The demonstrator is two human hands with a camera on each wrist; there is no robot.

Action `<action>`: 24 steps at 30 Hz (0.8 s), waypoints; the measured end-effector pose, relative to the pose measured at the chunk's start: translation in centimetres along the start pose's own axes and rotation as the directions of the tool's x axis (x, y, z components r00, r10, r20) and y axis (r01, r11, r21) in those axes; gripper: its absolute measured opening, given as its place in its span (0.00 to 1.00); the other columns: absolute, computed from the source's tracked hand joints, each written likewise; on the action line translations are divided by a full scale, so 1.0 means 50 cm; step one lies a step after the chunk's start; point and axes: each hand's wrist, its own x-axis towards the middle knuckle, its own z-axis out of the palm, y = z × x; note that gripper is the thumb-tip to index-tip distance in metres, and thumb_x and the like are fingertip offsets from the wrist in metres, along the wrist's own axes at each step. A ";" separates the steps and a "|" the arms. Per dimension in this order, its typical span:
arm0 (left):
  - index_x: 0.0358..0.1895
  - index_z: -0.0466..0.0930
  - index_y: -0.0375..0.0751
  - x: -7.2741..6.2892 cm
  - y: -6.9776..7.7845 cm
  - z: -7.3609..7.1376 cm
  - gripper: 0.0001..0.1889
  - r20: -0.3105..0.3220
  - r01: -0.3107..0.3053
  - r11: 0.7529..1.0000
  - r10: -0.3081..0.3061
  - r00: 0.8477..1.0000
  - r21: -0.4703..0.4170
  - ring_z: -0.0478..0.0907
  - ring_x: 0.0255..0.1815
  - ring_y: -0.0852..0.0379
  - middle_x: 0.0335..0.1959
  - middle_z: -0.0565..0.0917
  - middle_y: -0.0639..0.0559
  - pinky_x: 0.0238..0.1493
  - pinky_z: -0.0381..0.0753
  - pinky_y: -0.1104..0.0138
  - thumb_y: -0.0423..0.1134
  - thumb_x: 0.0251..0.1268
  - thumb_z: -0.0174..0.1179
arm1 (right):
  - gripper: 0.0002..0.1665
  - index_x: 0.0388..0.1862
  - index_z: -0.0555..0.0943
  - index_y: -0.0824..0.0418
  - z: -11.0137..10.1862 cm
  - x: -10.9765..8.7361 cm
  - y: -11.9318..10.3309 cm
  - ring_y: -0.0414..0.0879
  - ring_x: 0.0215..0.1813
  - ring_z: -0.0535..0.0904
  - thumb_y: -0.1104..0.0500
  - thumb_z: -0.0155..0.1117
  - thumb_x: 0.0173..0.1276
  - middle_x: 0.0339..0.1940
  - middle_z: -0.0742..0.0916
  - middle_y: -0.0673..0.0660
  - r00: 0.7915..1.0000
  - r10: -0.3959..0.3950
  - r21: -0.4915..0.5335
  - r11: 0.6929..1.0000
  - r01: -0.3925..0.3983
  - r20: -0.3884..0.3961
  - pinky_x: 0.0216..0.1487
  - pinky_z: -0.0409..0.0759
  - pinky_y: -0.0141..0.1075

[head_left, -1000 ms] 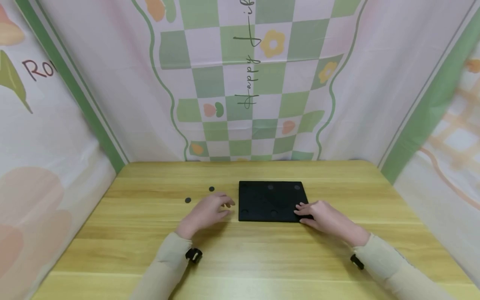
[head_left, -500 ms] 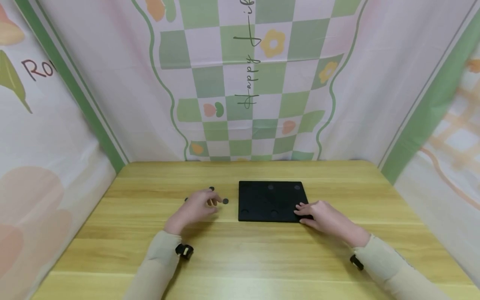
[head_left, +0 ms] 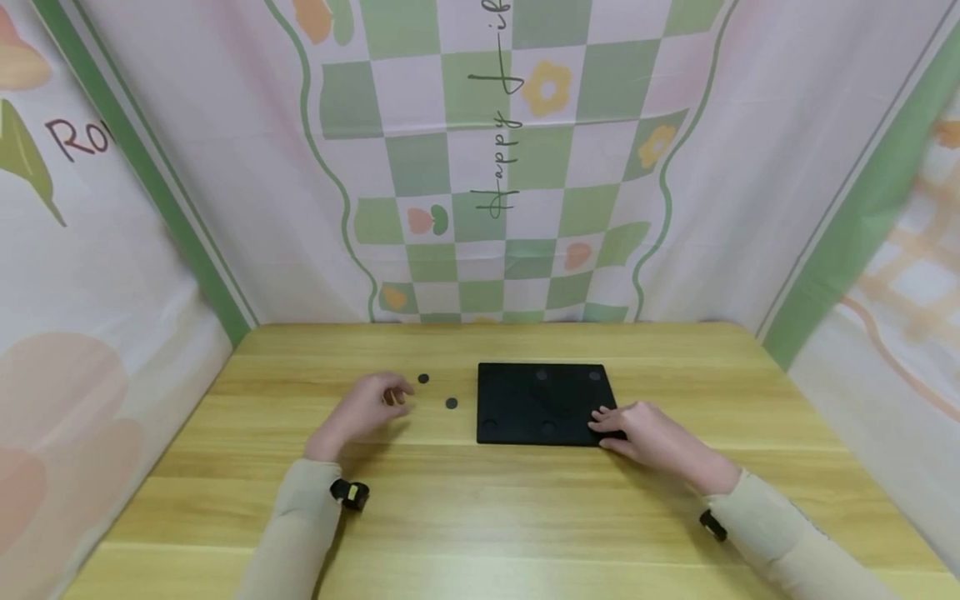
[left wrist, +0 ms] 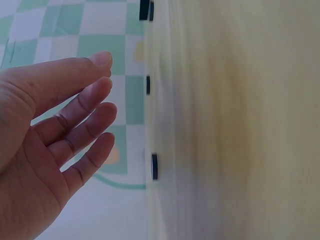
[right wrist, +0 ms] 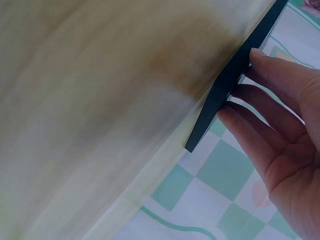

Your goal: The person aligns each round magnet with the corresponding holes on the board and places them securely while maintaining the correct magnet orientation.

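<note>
My left hand hovers over the left part of the table, fingers loosely bent and nothing in them. Two small dark discs lie flat to its right, a farther disc and a nearer disc. In the left wrist view a third disc shows; in the head view the hand covers its place. My right hand grips the front right corner of a thin black board, thumb at the front edge and fingertips on top. Several round marks dot the board; whether they are recesses or discs, I cannot tell.
A wooden table bears the board and discs. Behind it hangs a green and white checked curtain, with printed cloth on both sides. Each wrist wears a small black device, such as the left wrist camera.
My left hand has moved left from beside the board, uncovering a disc on the table near the board and covering the leftmost disc. My right hand and the board have stayed put.
</note>
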 end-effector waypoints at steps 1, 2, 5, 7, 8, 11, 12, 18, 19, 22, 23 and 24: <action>0.47 0.82 0.38 -0.001 -0.004 -0.003 0.13 -0.003 0.011 1.000 -0.011 1.000 -0.002 0.75 0.34 0.60 0.35 0.82 0.50 0.37 0.78 0.68 0.33 0.59 0.65 | 0.14 0.44 0.86 0.64 0.000 0.000 0.000 0.56 0.51 0.83 0.62 0.69 0.58 0.44 0.87 0.62 1.000 0.001 -0.001 1.000 -0.001 0.001 0.45 0.84 0.45; 0.47 0.82 0.38 -0.003 -0.007 -0.005 0.12 -0.006 0.021 1.000 -0.021 1.000 -0.004 0.75 0.34 0.60 0.34 0.82 0.51 0.36 0.78 0.68 0.34 0.59 0.65 | 0.14 0.44 0.86 0.64 0.000 0.000 0.000 0.56 0.51 0.83 0.62 0.69 0.58 0.44 0.87 0.62 1.000 0.001 -0.001 1.000 -0.001 0.003 0.45 0.84 0.45; 0.47 0.82 0.38 -0.006 -0.018 -0.012 0.12 -0.017 0.040 0.999 -0.040 0.999 -0.010 0.75 0.33 0.60 0.32 0.81 0.53 0.34 0.77 0.69 0.34 0.59 0.65 | 0.14 0.44 0.86 0.64 0.000 0.000 0.000 0.56 0.51 0.83 0.62 0.69 0.58 0.45 0.87 0.62 1.000 0.003 -0.001 1.000 -0.003 0.005 0.45 0.84 0.45; 0.46 0.82 0.38 -0.007 -0.025 -0.016 0.12 -0.022 0.044 0.999 -0.044 0.999 -0.012 0.75 0.32 0.60 0.31 0.81 0.54 0.34 0.77 0.69 0.33 0.59 0.65 | 0.14 0.44 0.86 0.64 0.000 0.000 -0.001 0.56 0.51 0.83 0.62 0.69 0.58 0.45 0.87 0.62 1.000 0.003 0.000 1.000 -0.003 0.005 0.45 0.84 0.45; 0.46 0.83 0.38 -0.008 -0.028 -0.018 0.11 -0.024 0.046 0.999 -0.046 0.999 -0.014 0.75 0.32 0.60 0.31 0.80 0.54 0.34 0.77 0.69 0.33 0.59 0.65 | 0.14 0.44 0.86 0.64 0.000 0.001 -0.001 0.56 0.51 0.83 0.62 0.69 0.58 0.45 0.87 0.62 1.000 0.002 0.000 1.000 -0.002 0.005 0.45 0.84 0.45; 0.45 0.83 0.37 -0.010 -0.038 -0.022 0.11 -0.031 0.047 0.999 -0.047 0.998 -0.016 0.75 0.32 0.60 0.30 0.80 0.54 0.34 0.78 0.69 0.32 0.59 0.65 | 0.14 0.44 0.86 0.64 -0.001 0.001 -0.002 0.56 0.51 0.83 0.62 0.70 0.58 0.45 0.87 0.63 1.000 0.000 0.000 1.000 0.000 0.006 0.45 0.84 0.45; 0.45 0.83 0.37 -0.011 -0.041 -0.023 0.11 -0.032 0.051 0.999 -0.051 0.998 -0.019 0.75 0.32 0.60 0.30 0.80 0.54 0.34 0.78 0.69 0.32 0.58 0.65 | 0.14 0.44 0.86 0.64 -0.001 0.001 -0.002 0.56 0.51 0.83 0.63 0.70 0.58 0.45 0.87 0.63 1.000 0.001 0.000 1.000 -0.001 0.006 0.45 0.84 0.45; 0.44 0.83 0.37 -0.013 -0.052 -0.029 0.11 -0.026 0.071 0.997 -0.072 0.997 -0.019 0.75 0.31 0.60 0.29 0.80 0.54 0.34 0.77 0.70 0.32 0.57 0.66 | 0.14 0.44 0.86 0.64 -0.002 0.002 -0.005 0.56 0.51 0.83 0.63 0.70 0.58 0.45 0.87 0.63 1.000 0.006 0.002 1.000 -0.006 0.008 0.45 0.84 0.44; 0.44 0.82 0.37 -0.013 -0.054 -0.029 0.11 -0.025 0.074 0.997 -0.074 0.997 -0.017 0.74 0.31 0.60 0.29 0.80 0.54 0.34 0.77 0.70 0.32 0.57 0.66 | 0.14 0.44 0.86 0.64 -0.002 0.002 -0.005 0.56 0.51 0.83 0.63 0.70 0.58 0.45 0.87 0.63 1.000 0.007 0.002 1.000 -0.007 0.008 0.45 0.84 0.44; 0.44 0.82 0.36 -0.014 -0.056 -0.033 0.11 -0.021 0.084 0.996 -0.084 0.996 -0.024 0.74 0.31 0.60 0.28 0.80 0.53 0.33 0.77 0.70 0.31 0.56 0.66 | 0.14 0.44 0.86 0.64 -0.002 0.002 -0.005 0.56 0.51 0.83 0.63 0.69 0.58 0.46 0.87 0.63 1.000 0.013 0.004 1.000 -0.013 0.010 0.45 0.84 0.44; 0.44 0.82 0.35 -0.013 -0.057 -0.034 0.11 -0.020 0.088 0.996 -0.089 0.996 -0.028 0.74 0.31 0.60 0.28 0.79 0.53 0.33 0.77 0.71 0.30 0.56 0.66 | 0.14 0.45 0.86 0.64 -0.002 0.002 -0.005 0.56 0.51 0.83 0.63 0.69 0.58 0.46 0.87 0.63 1.000 0.015 0.004 1.000 -0.015 0.011 0.45 0.84 0.45; 0.44 0.82 0.35 -0.013 -0.058 -0.035 0.12 -0.019 0.092 0.995 -0.093 0.996 -0.031 0.74 0.31 0.59 0.28 0.79 0.52 0.33 0.77 0.71 0.30 0.55 0.66 | 0.14 0.45 0.86 0.64 -0.002 0.002 -0.005 0.56 0.51 0.83 0.63 0.69 0.58 0.46 0.87 0.63 1.000 0.016 0.003 1.000 -0.016 0.011 0.45 0.84 0.45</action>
